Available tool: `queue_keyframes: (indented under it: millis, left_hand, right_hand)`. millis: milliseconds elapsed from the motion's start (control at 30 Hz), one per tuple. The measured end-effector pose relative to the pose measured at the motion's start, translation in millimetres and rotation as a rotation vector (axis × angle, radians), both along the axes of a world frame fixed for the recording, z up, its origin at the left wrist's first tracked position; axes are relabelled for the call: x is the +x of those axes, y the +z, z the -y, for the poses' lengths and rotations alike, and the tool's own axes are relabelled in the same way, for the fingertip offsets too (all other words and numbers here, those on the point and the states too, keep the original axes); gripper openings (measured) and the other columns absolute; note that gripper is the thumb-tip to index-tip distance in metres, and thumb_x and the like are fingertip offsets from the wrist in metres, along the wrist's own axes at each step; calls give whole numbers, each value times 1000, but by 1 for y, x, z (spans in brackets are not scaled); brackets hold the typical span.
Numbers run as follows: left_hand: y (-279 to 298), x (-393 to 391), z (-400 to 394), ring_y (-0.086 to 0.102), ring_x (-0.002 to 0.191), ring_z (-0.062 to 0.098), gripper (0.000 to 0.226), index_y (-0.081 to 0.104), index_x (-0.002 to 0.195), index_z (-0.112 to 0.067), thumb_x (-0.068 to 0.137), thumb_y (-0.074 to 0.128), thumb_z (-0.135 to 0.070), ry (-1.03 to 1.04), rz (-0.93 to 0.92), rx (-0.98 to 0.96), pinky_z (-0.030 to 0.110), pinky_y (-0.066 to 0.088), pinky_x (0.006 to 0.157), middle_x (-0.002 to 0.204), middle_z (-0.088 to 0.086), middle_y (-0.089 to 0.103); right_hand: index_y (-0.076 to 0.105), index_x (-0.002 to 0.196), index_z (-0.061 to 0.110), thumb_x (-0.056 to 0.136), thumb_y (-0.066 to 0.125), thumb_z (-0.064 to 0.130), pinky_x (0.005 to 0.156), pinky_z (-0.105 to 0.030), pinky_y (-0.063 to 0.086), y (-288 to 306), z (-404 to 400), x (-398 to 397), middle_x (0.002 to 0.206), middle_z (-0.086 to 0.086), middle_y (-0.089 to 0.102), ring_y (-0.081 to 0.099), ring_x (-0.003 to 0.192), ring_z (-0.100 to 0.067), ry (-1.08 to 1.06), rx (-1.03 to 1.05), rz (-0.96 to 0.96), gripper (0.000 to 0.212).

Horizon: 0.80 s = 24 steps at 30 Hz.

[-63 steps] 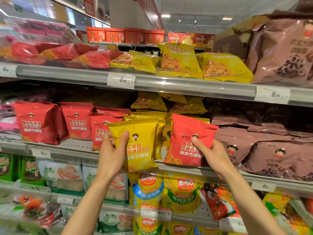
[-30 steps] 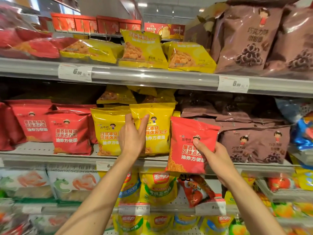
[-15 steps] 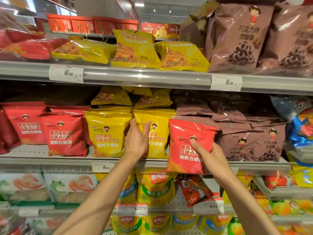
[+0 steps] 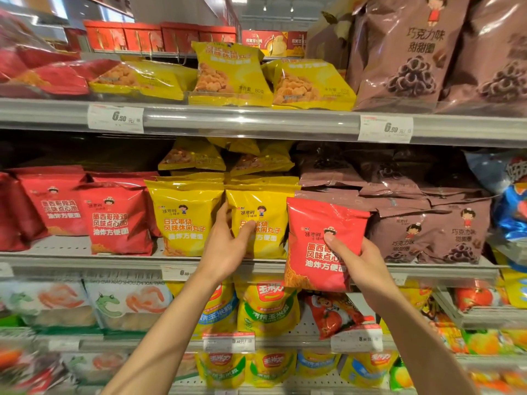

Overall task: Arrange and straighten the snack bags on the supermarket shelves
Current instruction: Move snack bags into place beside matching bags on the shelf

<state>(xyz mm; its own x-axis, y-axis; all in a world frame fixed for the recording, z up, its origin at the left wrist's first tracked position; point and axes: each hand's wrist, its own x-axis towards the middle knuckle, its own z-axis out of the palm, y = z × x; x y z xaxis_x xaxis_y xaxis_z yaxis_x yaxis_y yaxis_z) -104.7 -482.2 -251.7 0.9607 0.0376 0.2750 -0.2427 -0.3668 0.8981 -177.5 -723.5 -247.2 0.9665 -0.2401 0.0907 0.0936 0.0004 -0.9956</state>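
Note:
My right hand [image 4: 358,263] grips a red snack bag [image 4: 319,232] by its lower right side and holds it upright in front of the middle shelf [image 4: 85,259], overlapping the brown bags. My left hand [image 4: 228,246] holds the left edge of a yellow snack bag [image 4: 265,212] that stands on that shelf, thumb across its front. A second yellow bag [image 4: 184,218] stands just left of it. Two upright red bags [image 4: 119,218] of the same kind as the held one stand further left.
Brown chocolate-ring bags [image 4: 436,232] fill the middle shelf to the right. The upper shelf [image 4: 256,121] carries slumped red, yellow and brown bags. Below hang corn-snack bags [image 4: 268,306] and shrimp-cracker bags [image 4: 128,303]. Blue bags [image 4: 510,201] jut in at the far right.
The yellow bag in my left hand has gone from in front of the shelf to standing on it beside the other yellow bag. My right hand still holds the red bag, shifted slightly right.

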Motion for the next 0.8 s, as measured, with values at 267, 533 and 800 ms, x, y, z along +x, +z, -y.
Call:
queue_keyframes:
  millis: [267,533,800]
  left_hand:
    - [-13,-26,-26,60,117,5,45,54,138,-20,97,68,-30,-5,96,12,15,48,90,130,-6,63]
    - [-16,-56,-79,63,82,-5,23,64,120,-15,97,68,-15,-41,29,-135,7,48,64,103,5,71]
    - [-42,-80,-143,66,94,-3,18,67,114,-18,96,69,-15,67,-50,-293,13,52,82,104,-1,72]
  right_hand:
    - [68,114,23,91,71,30,71,-30,59,-3,-10,-8,100,5,79,77,89,-14,-13,2,-16,24]
    - [70,112,21,91,71,29,71,-22,56,-15,-57,-23,100,7,79,76,89,-9,-68,14,-17,23]
    - [72,107,17,92,69,26,57,-26,59,-32,-118,-39,90,3,80,75,78,-10,-60,77,-65,17]
